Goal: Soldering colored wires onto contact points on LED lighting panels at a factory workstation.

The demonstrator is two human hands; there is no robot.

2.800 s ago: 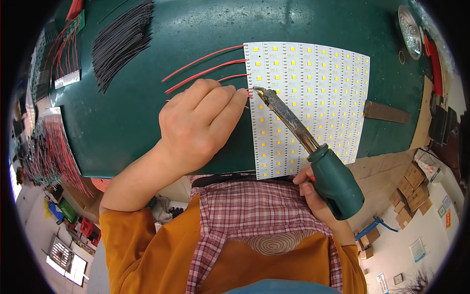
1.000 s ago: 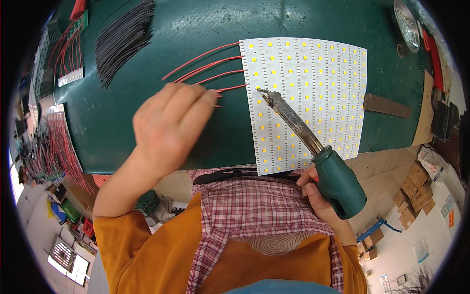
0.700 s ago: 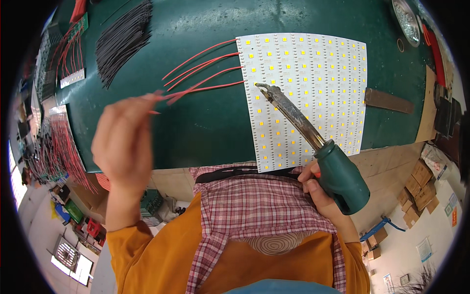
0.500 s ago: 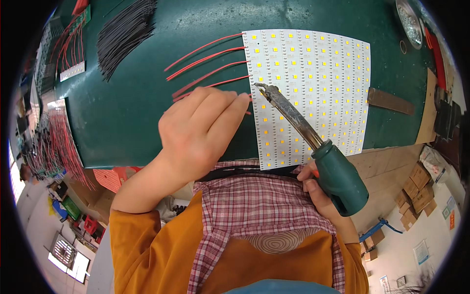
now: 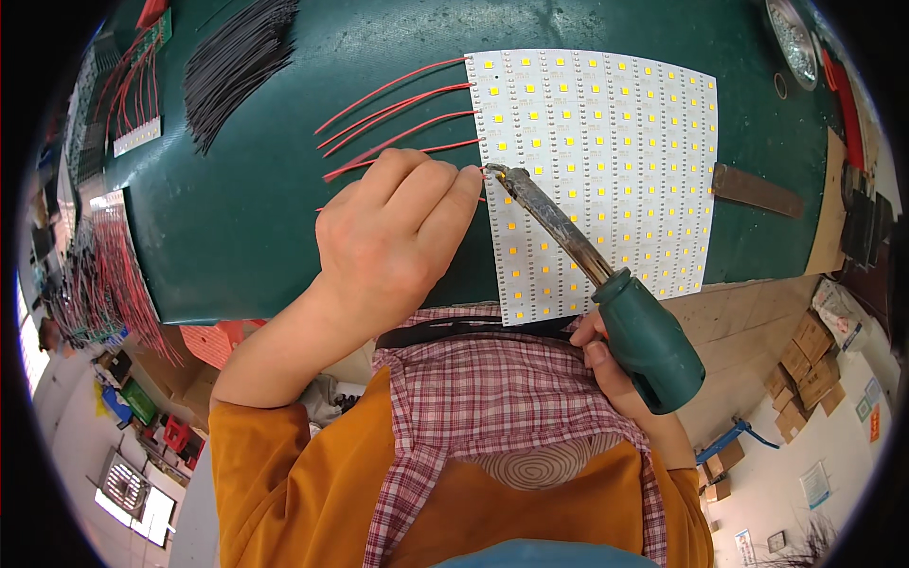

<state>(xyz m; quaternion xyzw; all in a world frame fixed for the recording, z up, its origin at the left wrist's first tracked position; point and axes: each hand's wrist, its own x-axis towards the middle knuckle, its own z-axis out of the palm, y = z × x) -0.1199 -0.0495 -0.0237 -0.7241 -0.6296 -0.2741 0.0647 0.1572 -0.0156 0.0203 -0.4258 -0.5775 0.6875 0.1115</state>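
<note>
The left hand [image 5: 398, 241] lies knuckles-up on the green counter [image 5: 237, 227] near its near edge, fingers drawn together with the tips pressed at the left edge of the white LED panel [image 5: 597, 180]. It seems to pinch a red wire [image 5: 327, 206] there; only a short bit of that wire shows past the knuckles, so the grip itself is hidden.

The right hand [image 5: 615, 374] is wrapped around the green handle of a soldering iron [image 5: 606, 284], below the near edge of the counter. The iron's dark shaft slants up and left across the panel, and its tip meets the panel's left edge just beside the left fingertips.

The LED panel is a white sheet with rows of small yellow diodes, lying in the middle of the counter and overhanging its near edge. Four red wires [image 5: 398, 114] run from the upper part of its left edge and fan out leftward over the counter.

A bundle of black wires [image 5: 232, 66] lies toward the far left corner. More red wires [image 5: 118, 284] hang over the left edge of the counter.
</note>
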